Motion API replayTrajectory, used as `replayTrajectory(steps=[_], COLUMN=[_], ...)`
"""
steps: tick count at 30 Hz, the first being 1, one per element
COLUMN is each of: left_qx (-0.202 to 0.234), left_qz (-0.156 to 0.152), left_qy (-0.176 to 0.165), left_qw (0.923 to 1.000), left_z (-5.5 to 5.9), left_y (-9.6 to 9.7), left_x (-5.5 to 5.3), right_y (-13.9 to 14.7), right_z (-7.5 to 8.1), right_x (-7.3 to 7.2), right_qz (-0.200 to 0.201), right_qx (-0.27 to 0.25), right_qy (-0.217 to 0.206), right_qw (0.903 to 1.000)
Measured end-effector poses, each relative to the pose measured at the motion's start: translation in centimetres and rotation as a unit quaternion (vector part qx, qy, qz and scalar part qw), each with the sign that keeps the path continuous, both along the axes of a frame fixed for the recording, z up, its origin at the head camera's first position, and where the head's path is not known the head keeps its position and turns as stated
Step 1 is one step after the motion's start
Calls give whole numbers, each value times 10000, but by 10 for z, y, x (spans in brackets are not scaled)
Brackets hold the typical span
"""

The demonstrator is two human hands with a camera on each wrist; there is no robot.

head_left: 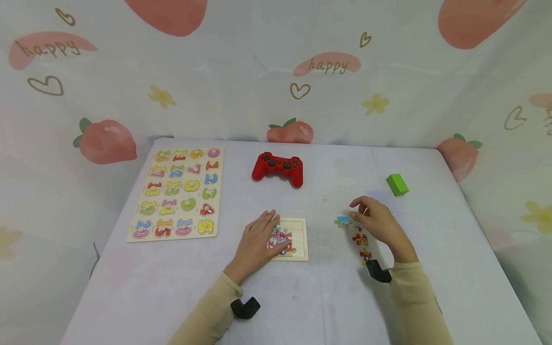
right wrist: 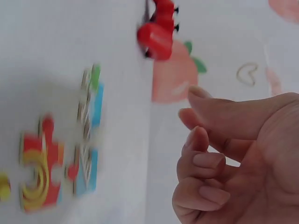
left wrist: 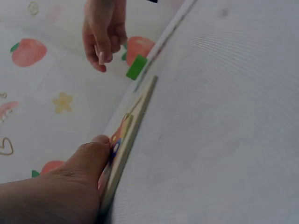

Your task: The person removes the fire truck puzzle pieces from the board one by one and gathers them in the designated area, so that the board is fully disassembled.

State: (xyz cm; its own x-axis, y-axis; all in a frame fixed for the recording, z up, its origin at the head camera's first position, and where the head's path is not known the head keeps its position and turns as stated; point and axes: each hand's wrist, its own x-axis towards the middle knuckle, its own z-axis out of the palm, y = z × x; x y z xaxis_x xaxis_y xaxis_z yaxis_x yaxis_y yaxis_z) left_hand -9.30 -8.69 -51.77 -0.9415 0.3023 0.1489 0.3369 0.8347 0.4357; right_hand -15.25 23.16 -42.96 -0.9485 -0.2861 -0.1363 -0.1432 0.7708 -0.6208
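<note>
My left hand (head_left: 254,242) rests on a small wooden puzzle tray (head_left: 300,239), fingers straight over its left side. Its thumb lies across the joined pieces (head_left: 282,238), which show a pink and blue picture. In the left wrist view the thumb (left wrist: 91,156) touches the pieces beside the tray's edge (left wrist: 133,137). Over the loose pieces to the right hovers my right hand (head_left: 377,223), fingers loosely bent. Nothing shows between its thumb and fingers in the right wrist view. Below it lie blue and white puzzle pieces (head_left: 342,221) and red and yellow puzzle pieces (head_left: 362,239).
A red game controller (head_left: 279,167) lies behind the tray. At the back right is a green block (head_left: 397,184). A wooden number board (head_left: 177,194) with coloured numerals takes up the left side. A printed cloth (head_left: 241,72) hangs behind the white table (head_left: 327,306).
</note>
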Motion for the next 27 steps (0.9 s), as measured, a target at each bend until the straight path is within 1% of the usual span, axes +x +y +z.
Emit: replayTrajectory(steps=[3, 6, 10, 12, 15, 17, 20, 23, 25, 27], left_qx=[-138, -201, -243, -330, -432, -509, -620, -668, -619, -604], left_qz=[-209, -450, -672, -709, -716, -718, -728, -729, -729, -703], left_qy=[-172, -302, -336, -317, -250, -204, -125, -78, -36, -65], left_qw=[9995, 9983, 9969, 9964, 9962, 9959, 9953, 9951, 9954, 9957], left_z=[-1, 0, 2, 3, 2, 1, -1, -3, -4, -4], left_y=[-6, -12, -16, -16, -16, -16, -16, -15, -15, -15], left_x=[-2, -4, -4, -4, -3, -3, -3, -3, -2, -1], right_y=[-13, -32, -63, -78, -98, -108, -120, -127, -131, -133], right_z=[0, -3, -13, -19, -28, -32, -36, -38, -39, -39], right_x=[6, 13, 24, 29, 34, 36, 39, 41, 41, 42], right_qz=[189, 430, 690, 846, 1043, 1058, 994, 1021, 1034, 1031], right_qx=[-183, -262, -262, -286, -236, -174, 116, 298, 354, 310], right_qy=[127, 202, 79, 2, 73, 146, 204, 272, 326, 373], right_qw=[9996, 9985, 9972, 9960, 9942, 9941, 9948, 9940, 9935, 9935])
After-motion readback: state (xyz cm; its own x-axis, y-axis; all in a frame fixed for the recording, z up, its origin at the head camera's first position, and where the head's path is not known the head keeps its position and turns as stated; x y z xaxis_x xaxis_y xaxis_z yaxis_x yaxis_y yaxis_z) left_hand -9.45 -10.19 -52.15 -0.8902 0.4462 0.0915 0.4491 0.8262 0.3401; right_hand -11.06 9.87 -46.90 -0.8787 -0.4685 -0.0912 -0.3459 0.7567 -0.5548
